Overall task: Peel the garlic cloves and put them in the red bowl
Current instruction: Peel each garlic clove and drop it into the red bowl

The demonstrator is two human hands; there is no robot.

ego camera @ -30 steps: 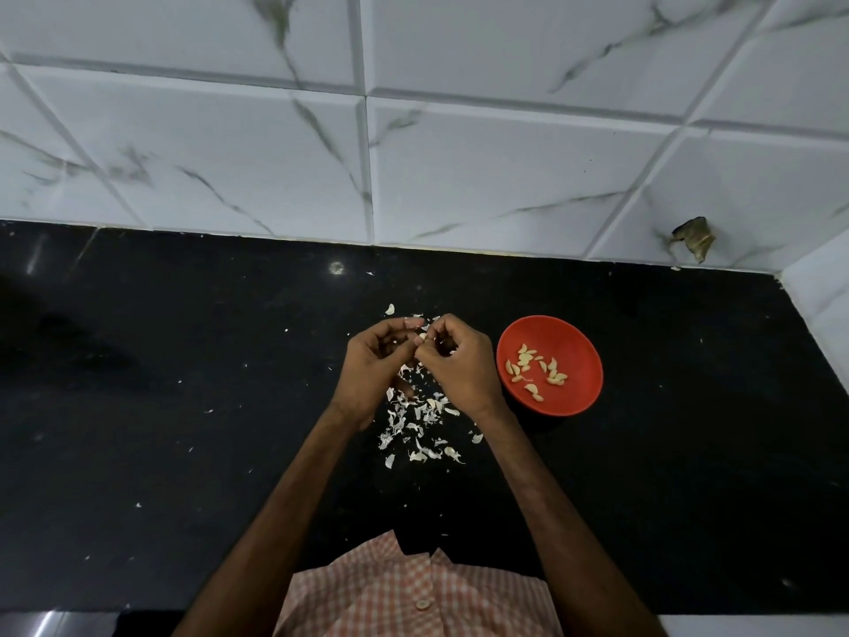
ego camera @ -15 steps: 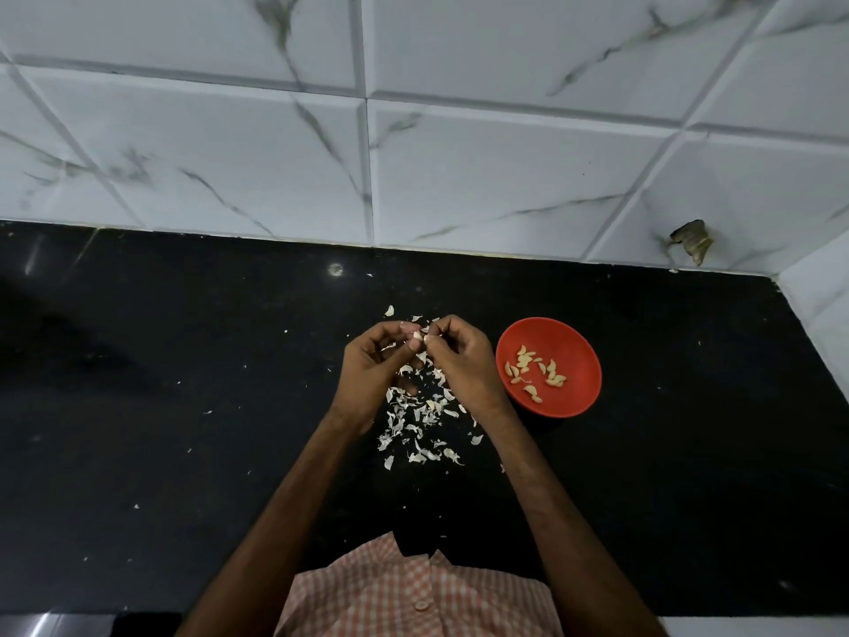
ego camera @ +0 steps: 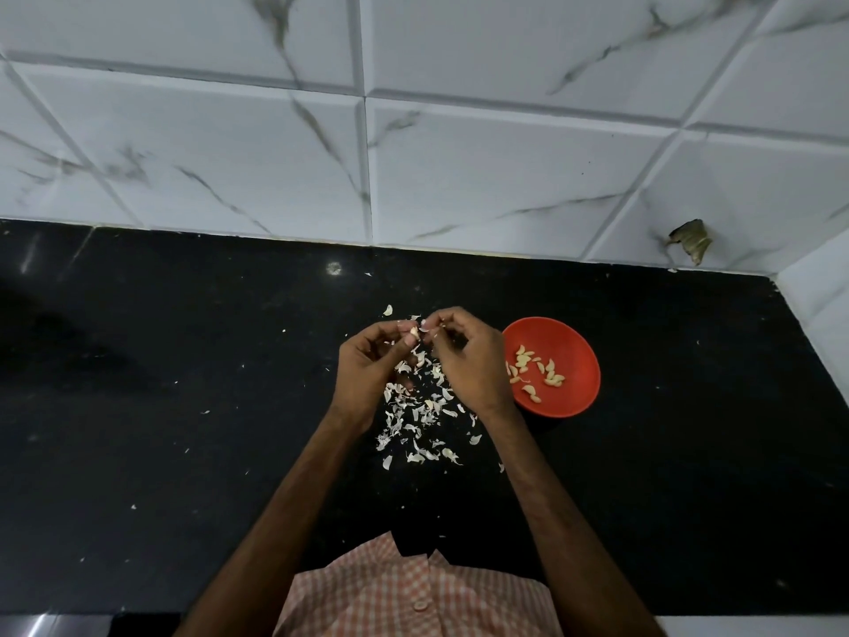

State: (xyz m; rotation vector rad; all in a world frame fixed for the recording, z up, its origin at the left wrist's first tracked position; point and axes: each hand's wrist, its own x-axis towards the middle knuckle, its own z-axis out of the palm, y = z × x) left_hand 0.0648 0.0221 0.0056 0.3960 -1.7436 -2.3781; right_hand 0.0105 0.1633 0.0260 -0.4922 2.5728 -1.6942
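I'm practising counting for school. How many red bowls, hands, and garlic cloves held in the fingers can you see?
red bowl: 1
hands, left hand and right hand: 2
garlic clove held in the fingers: 1
Total: 4

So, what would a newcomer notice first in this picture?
At mid-counter the left hand and right hand meet, and both pinch a small garlic clove. To their right the red bowl stands out on the black counter, holding peeled cloves. Pale garlic skins lie scattered beneath the hands.

Garlic clove [ego camera: 415,333] more exposed vs b4
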